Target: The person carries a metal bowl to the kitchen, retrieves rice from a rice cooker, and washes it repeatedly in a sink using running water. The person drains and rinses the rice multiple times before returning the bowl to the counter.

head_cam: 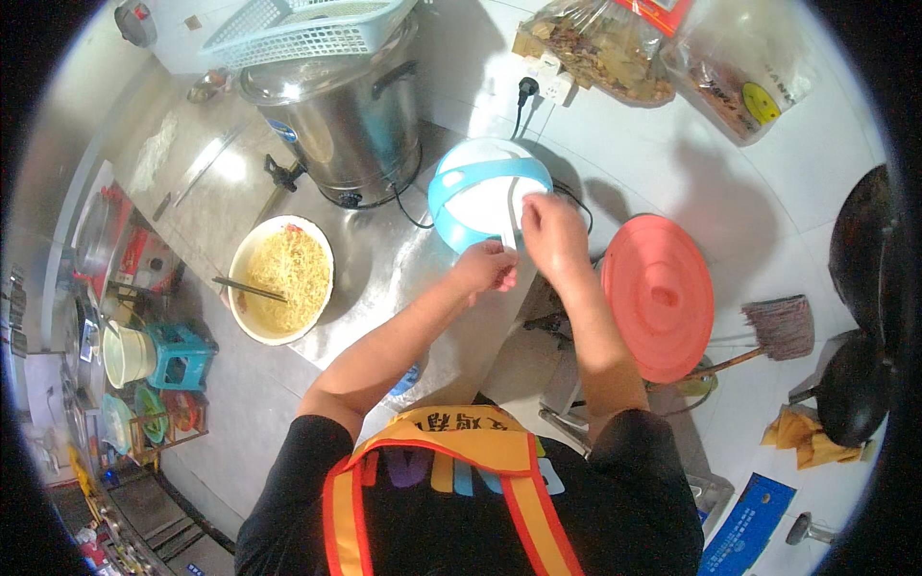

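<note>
Both my hands are at the near side of a round white container with a light-blue rim and band point(448, 189), on the steel table. My left hand point(486, 268) has its fingers closed on a thin whitish strip point(509, 234) by the rim. My right hand point(553, 229), slightly blurred, is bent over the right edge of the container beside the strip's upper part; whether it grips anything is unclear. To the left stands a cream enamel basin point(240, 322) of shredded yellowish food, with dark chopsticks point(252, 289) across its left rim.
A steel boiler point(338, 137) with a tap, carrying a light-blue plastic basket point(302, 36), stands behind. A black plug and cord point(528, 88) run to a wall socket. Right of my right forearm is a red plastic lid point(659, 295), near a brush point(781, 327) and dark pans point(853, 389).
</note>
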`<state>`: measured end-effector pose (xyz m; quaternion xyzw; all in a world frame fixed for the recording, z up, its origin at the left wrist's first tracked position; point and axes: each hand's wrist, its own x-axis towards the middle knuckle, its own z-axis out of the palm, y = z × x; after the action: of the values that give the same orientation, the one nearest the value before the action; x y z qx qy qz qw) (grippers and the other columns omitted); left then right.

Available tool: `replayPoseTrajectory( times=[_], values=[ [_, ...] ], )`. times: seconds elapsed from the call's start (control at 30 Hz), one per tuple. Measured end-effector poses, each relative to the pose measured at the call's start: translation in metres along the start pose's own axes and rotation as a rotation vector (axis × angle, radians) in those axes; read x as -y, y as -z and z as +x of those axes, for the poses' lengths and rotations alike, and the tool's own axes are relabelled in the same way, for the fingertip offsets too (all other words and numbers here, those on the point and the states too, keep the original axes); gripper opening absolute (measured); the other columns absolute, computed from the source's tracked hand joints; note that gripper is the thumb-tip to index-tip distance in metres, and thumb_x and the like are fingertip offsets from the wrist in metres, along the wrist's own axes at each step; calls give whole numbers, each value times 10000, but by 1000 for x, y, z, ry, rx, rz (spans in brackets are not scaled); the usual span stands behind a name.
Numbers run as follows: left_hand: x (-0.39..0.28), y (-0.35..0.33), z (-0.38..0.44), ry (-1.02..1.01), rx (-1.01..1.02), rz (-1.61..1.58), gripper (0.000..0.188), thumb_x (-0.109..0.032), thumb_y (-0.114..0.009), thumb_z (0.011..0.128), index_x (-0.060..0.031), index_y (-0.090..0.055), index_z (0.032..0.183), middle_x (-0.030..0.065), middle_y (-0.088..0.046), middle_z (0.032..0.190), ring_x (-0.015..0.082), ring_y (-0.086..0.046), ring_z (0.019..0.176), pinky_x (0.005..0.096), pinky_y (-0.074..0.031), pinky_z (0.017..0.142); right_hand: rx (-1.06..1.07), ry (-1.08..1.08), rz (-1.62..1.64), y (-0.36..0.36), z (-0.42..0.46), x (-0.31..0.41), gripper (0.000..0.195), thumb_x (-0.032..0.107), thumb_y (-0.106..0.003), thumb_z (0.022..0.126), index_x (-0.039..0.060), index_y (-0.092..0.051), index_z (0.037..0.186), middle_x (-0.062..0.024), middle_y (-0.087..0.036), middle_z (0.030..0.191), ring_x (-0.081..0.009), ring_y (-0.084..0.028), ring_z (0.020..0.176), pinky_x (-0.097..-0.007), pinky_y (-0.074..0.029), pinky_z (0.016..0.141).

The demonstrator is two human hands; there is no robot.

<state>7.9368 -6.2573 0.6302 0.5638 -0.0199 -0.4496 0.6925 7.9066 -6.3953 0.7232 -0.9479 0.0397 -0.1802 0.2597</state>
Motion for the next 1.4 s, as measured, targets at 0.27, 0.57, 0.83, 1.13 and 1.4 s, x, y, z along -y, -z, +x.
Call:
replayPoseTrajectory(
  times=[0.27, 0.57, 0.83, 1.13, 1.4],
  values=[
    [57, 10, -76, 109, 131, 294, 250, -228, -594, 955, 7, -651, 1019, 71, -660, 821, 155, -635, 782, 296, -528, 731, 139, 311, -248, -37, 94, -10, 351, 321, -598, 897, 3, -655, 1036, -177, -639, 1060, -353, -626, 963, -466, -492, 840],
    [101, 86, -170, 119, -178, 18, 141, -96, -597, 930, 24, -666, 960, 52, -658, 843, 130, -624, 770, 269, -516, 747, 857, 147, -232, -81, 152, -2, 687, 627, -556, 812, -33, -653, 647, -173, -616, 613, -300, -612, 597, -411, -495, 643],
    [60, 77, -177, -160, -187, -44, 143, -18, -618, 902, 3, -631, 1042, 46, -665, 903, 123, -625, 838, 261, -503, 796, 966, 131, 103, -54, 117, 10, 613, 577, -645, 820, -23, -677, 694, -110, -638, 649, -211, -601, 580, -353, -494, 601],
    [33, 69, -163, -178, -205, 84, 155, -31, -622, 889, 3, -591, 1037, 53, -638, 885, 122, -617, 808, 265, -518, 719, 205, -397, 989, 37, 101, -103, 440, 428, -596, 949, 7, -650, 1068, -26, -636, 954, -131, -570, 897, -303, -449, 865],
    [39, 52, -142, -146, -112, 100, 170, -55, -635, 891, -4, -589, 1047, 56, -646, 908, 124, -624, 810, 269, -515, 733, -320, -299, 1066, 43, 67, -129, 475, 392, -517, 992, -11, -601, 1228, -106, -623, 1184, -197, -571, 1047, -337, -426, 946]
  ],
)
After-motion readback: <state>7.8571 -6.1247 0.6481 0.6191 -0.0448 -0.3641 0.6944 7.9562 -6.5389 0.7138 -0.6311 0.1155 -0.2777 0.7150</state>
